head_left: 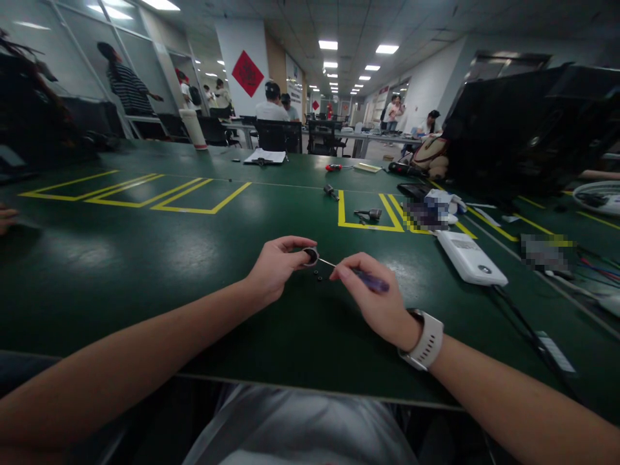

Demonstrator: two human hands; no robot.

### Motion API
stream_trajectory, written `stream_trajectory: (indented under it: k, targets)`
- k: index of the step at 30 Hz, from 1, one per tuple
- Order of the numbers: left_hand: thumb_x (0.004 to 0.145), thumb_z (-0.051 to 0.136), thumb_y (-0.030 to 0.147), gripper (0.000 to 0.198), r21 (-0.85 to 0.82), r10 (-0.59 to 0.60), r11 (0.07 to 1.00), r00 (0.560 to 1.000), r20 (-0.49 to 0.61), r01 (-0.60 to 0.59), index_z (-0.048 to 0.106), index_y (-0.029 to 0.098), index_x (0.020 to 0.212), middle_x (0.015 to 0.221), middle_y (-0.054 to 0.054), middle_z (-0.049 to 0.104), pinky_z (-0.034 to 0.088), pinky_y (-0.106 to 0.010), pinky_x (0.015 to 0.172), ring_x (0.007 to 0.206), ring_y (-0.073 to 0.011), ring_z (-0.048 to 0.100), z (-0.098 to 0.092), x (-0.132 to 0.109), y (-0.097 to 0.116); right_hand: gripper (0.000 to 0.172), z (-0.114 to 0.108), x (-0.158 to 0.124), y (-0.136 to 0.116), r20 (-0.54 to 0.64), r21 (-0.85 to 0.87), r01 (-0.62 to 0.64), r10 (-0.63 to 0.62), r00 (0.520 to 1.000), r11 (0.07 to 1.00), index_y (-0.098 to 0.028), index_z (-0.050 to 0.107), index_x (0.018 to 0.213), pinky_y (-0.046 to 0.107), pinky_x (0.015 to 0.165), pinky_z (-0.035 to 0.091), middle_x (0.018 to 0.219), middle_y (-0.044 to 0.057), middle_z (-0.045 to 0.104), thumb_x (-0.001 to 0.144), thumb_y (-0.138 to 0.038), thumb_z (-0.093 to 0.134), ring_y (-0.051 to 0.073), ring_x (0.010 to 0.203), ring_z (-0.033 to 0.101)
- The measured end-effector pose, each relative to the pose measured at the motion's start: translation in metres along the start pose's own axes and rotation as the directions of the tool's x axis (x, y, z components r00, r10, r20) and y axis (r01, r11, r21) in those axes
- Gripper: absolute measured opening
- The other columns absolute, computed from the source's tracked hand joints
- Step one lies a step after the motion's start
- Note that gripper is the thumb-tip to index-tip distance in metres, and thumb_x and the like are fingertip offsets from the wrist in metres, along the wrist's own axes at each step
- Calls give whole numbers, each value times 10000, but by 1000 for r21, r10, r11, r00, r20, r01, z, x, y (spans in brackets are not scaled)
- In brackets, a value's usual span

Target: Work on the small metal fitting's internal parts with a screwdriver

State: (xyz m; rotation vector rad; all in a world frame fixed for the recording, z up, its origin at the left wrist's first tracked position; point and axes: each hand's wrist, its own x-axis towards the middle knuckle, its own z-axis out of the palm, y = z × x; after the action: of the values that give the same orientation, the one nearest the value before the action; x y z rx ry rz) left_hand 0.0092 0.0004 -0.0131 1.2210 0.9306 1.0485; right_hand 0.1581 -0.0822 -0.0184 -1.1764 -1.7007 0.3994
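The small round part (pixel 310 256), seemingly a metal ring, sits pinched at the tips of the left hand (pixel 274 268), whose fingers close on its rim just above the green counter (pixel 145 271). A thin screwdriver (pixel 371 280) meets its right side, its purple handle grasped in the curled fingers of the right hand (pixel 375 300). Small dark bits (pixel 318 276) lie on the counter just below; a white device (pixel 471 259) rests well to the right.

Bare forearms, white smartwatch (pixel 426 340) with perforated band on right wrist, grey shirt (pixel 300 429)
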Motion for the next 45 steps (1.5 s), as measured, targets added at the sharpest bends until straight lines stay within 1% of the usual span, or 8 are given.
stream_trajectory:
  k: [3, 7, 12, 19, 25, 31, 39, 45]
  targets:
    - [627, 647, 26, 201, -47, -51, 998, 998, -27, 50, 641, 110, 809, 809, -60, 671, 534, -302, 754, 735, -156, 650, -3, 5, 3, 190, -4, 5, 6, -65, 274, -172, 197, 978, 946, -188, 599, 707, 300, 685, 445, 690, 12, 635, 836, -300, 518, 152, 684, 590]
    - [653, 598, -48, 296, -167, -69, 984, 996, -48, 60, 596, 115, 900, 863, -68, 659, 534, -299, 808, 793, -160, 658, -8, 13, 8, 210, -6, 12, 19, 61, 539, -382, 418, 907, 751, -174, 573, 637, 290, 622, 457, 564, -12, 588, 793, -314, 555, 139, 566, 577]
    - [643, 571, -111, 381, -245, -91, 967, 994, -66, 73, 556, 115, 948, 863, -56, 655, 546, -278, 799, 796, -159, 662, -10, 16, 12, 206, -4, 13, 24, 107, 545, -434, 454, 885, 717, -167, 575, 629, 276, 608, 452, 544, -13, 588, 771, -316, 581, 128, 547, 571]
    - [664, 586, -97, 319, -264, -90, 961, 995, -33, 78, 609, 104, 910, 841, -54, 674, 539, -279, 816, 795, -150, 661, -8, 15, 11, 217, -5, 14, 21, 126, 303, -434, 416, 901, 848, -171, 587, 682, 285, 639, 442, 604, -3, 621, 805, -342, 538, 138, 609, 589]
    - [761, 581, 27, 208, -302, -86, 947, 992, 96, 111, 656, 123, 930, 899, -73, 685, 526, -317, 842, 810, -156, 665, -9, 13, 11, 269, -12, 11, 8, 116, -54, -326, 330, 937, 944, -193, 537, 576, 253, 521, 364, 527, -19, 570, 823, -283, 484, 125, 512, 509]
    - [771, 552, 14, 233, -332, -67, 936, 986, 150, 114, 657, 119, 950, 922, -86, 685, 510, -344, 884, 869, -177, 664, -8, 10, 13, 248, -2, 5, 9, 104, -296, 25, 6, 995, 955, -200, 481, 593, 290, 618, 361, 592, -1, 538, 839, -222, 468, 147, 594, 504]
    - [664, 621, -31, 273, -177, -40, 983, 995, 86, 54, 682, 115, 887, 916, -71, 689, 530, -298, 850, 852, -165, 658, -5, 7, 7, 143, -6, -2, 6, -64, -175, 230, -244, 968, 957, -212, 530, 744, 360, 810, 423, 706, 19, 591, 860, -182, 452, 164, 714, 555]
    - [622, 668, 25, 289, -73, -4, 997, 996, 86, 10, 689, 127, 892, 904, -60, 695, 508, -337, 871, 858, -175, 651, -2, 2, 5, 103, -3, -2, 5, 24, -175, 281, -281, 959, 944, -209, 529, 805, 360, 791, 435, 761, 31, 601, 869, -174, 457, 168, 753, 555]
